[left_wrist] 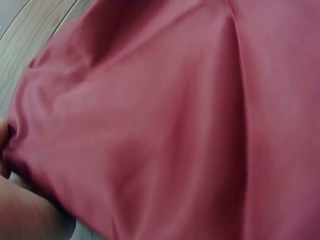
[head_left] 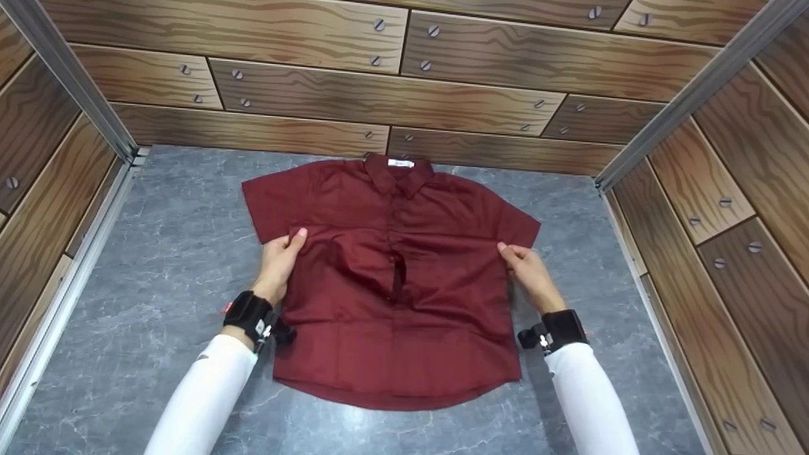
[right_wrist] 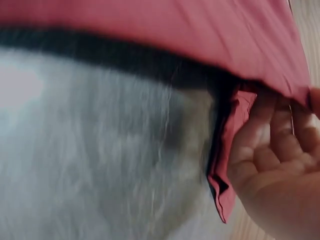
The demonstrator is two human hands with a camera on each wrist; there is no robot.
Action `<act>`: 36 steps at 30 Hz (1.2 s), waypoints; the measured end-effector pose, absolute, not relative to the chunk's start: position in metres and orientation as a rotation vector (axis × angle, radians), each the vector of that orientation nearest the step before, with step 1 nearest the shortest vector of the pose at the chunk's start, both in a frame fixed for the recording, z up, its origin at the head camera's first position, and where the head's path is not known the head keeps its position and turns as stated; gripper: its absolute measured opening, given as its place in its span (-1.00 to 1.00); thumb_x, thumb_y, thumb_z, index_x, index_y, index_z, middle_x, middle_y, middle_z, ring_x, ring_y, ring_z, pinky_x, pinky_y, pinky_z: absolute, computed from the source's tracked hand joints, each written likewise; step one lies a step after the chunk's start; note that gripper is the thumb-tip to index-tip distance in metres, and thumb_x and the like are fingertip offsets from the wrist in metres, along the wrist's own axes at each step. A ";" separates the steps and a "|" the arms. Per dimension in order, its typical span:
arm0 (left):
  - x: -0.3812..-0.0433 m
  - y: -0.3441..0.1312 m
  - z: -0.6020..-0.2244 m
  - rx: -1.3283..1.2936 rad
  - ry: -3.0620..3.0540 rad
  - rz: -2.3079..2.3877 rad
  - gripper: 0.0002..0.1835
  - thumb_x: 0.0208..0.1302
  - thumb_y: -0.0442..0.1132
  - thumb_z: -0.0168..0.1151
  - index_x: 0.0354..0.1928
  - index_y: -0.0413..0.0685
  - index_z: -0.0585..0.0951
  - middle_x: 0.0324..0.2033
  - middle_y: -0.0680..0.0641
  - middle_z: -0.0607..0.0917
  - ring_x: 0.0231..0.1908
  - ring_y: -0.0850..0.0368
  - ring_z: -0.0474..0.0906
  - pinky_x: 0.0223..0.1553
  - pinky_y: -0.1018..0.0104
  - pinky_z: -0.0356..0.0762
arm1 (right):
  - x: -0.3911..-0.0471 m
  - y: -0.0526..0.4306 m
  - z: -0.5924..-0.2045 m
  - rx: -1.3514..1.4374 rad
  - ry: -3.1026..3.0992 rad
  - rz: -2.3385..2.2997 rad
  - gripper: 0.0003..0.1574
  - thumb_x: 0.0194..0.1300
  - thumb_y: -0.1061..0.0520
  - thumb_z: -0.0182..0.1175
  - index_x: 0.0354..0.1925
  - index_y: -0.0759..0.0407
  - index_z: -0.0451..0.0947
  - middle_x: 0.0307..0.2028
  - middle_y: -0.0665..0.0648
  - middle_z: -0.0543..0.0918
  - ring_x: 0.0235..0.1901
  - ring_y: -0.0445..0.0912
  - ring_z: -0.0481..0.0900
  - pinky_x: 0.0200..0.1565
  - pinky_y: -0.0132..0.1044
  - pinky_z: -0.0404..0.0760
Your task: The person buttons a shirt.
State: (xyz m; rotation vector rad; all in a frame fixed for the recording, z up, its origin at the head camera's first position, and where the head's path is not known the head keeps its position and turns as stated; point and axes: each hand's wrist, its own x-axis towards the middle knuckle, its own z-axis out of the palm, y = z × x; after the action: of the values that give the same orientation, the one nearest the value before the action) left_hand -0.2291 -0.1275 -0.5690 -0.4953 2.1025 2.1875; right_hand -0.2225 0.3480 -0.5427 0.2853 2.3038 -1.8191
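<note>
A dark red short-sleeved button shirt (head_left: 354, 278) lies front up, its collar at the far side and its hem toward me. My left hand (head_left: 278, 262) pinches the shirt's left edge just below the sleeve, thumb on top. On the opposite edge my right hand (head_left: 528, 272) pinches the fabric between thumb and fingers. The cloth between the hands is drawn into a crosswise fold, and the button front gapes in the middle. In the right wrist view the shirt's side edge is raised over the floor, with a sleeve (right_wrist: 232, 145) hanging beside the fingers.
The shirt lies on a grey marbled surface (head_left: 170, 253). Wood-patterned panels (head_left: 303, 88) with printed screws stand at the back and along both sides. Metal corner posts (head_left: 682, 95) rise at the far corners. Each wrist wears a black strap (head_left: 564, 330) with a small camera.
</note>
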 end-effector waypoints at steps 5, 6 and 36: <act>-0.234 -0.126 -0.566 -0.552 2.095 2.180 -0.54 0.31 0.13 0.17 -0.60 -0.04 0.46 -0.63 0.11 0.51 -0.52 0.22 0.47 -0.40 0.37 0.47 | -0.229 0.347 -0.549 0.426 2.117 -2.059 -0.61 0.37 -0.14 0.12 -0.40 0.12 0.54 -0.52 -0.07 0.62 -0.45 -0.25 0.57 -0.32 -0.38 0.54; -0.235 -0.126 -0.566 -0.555 2.091 2.176 -0.54 0.31 0.13 0.17 -0.59 -0.04 0.47 -0.62 0.11 0.51 -0.51 0.21 0.47 -0.38 0.37 0.47 | -0.230 0.346 -0.550 0.441 2.089 -2.093 -0.62 0.38 -0.14 0.12 -0.40 0.11 0.55 -0.51 -0.07 0.62 -0.46 -0.25 0.57 -0.33 -0.40 0.54; -0.232 -0.107 -0.569 0.041 3.280 1.339 -0.50 0.12 -0.21 0.38 0.13 -0.05 0.52 0.03 -0.22 0.49 0.02 -0.19 0.44 0.05 -0.07 0.36 | -0.240 0.306 -0.552 -0.082 3.494 -0.779 -0.78 0.16 0.16 0.26 -0.22 0.23 0.52 -0.27 0.26 0.57 -0.23 0.22 0.52 -0.15 0.08 0.44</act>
State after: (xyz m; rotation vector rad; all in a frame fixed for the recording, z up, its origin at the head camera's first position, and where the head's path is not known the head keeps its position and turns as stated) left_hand -0.2317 -0.1068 -0.5692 0.0415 3.2800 1.3386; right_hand -0.2399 0.3057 -0.5523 -0.0816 3.4942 -0.7786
